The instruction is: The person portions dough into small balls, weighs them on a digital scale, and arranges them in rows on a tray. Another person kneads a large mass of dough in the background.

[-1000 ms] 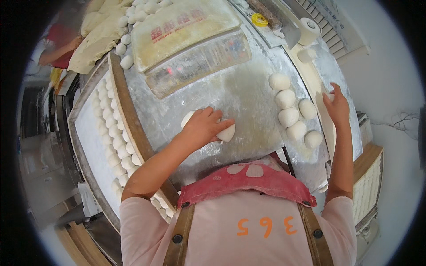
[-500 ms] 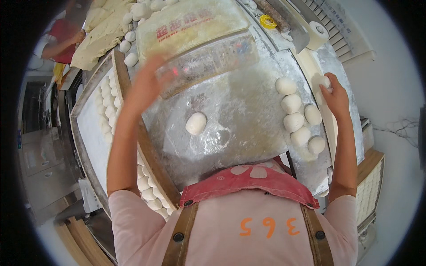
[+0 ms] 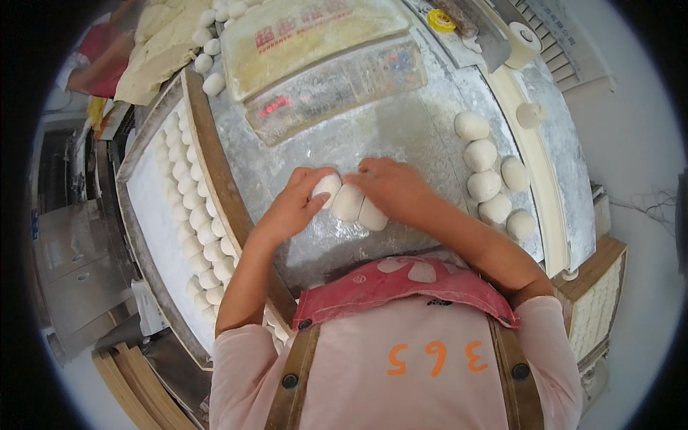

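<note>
Dough pieces: three lay side by side on the table, toward its near edge.
Left hand: you gripped the leftmost piece between fingers and thumb.
Right hand: you held it over the row, fingers curled behind; whether it gripped, the view could not tell you.
Feel: you likely had something light, soft and easily dented, its floury skin a little slippery.
Hold: the rounded sides, low down, seemed your best grip, with flat fingers rather than digging tips.
</note>
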Demonstrator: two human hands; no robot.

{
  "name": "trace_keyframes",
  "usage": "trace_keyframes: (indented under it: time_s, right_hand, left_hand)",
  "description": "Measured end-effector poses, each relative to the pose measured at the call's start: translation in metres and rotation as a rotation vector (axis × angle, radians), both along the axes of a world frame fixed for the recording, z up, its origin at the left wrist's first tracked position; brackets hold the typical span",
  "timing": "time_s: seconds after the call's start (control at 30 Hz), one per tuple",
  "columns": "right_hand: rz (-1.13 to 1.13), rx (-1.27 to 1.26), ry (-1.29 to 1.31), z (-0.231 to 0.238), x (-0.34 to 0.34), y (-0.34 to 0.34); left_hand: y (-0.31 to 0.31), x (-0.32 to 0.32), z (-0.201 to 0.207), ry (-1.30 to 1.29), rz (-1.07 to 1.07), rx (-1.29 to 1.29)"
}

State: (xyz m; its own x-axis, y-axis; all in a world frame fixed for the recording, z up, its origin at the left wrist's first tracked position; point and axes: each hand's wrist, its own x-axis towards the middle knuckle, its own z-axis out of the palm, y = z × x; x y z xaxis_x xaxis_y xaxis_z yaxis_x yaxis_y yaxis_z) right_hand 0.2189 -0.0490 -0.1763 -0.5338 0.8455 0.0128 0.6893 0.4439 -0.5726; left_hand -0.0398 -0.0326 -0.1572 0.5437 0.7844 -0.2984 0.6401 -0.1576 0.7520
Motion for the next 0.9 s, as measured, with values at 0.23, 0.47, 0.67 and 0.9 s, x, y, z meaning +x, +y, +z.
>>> trace_keyframes:
  time_s: [0.23, 0.47, 0.67, 0.9]
  right_hand:
    - [-0.751, 0.113, 0.332, 0.026, 0.154, -0.051]
    - [-1.294, 0.09, -0.178, 0.015, 0.298, -0.17]
    - [-1.304, 0.019, -0.114, -0.016, 0.305, -0.202]
    - [-1.223, -0.039, -0.404, 0.003, 0.287, -0.162]
  left_hand:
    - [-0.011, 0.014, 0.013, 0.039, -0.114, 0.416]
    - [-0.012, 0.039, 0.001, 0.192, -0.376, 0.418]
    - [-0.018, 0.046, -0.001, 0.223, -0.312, 0.432]
    - [0.056, 0.05, 0.074, -0.199, 0.501, 0.629]
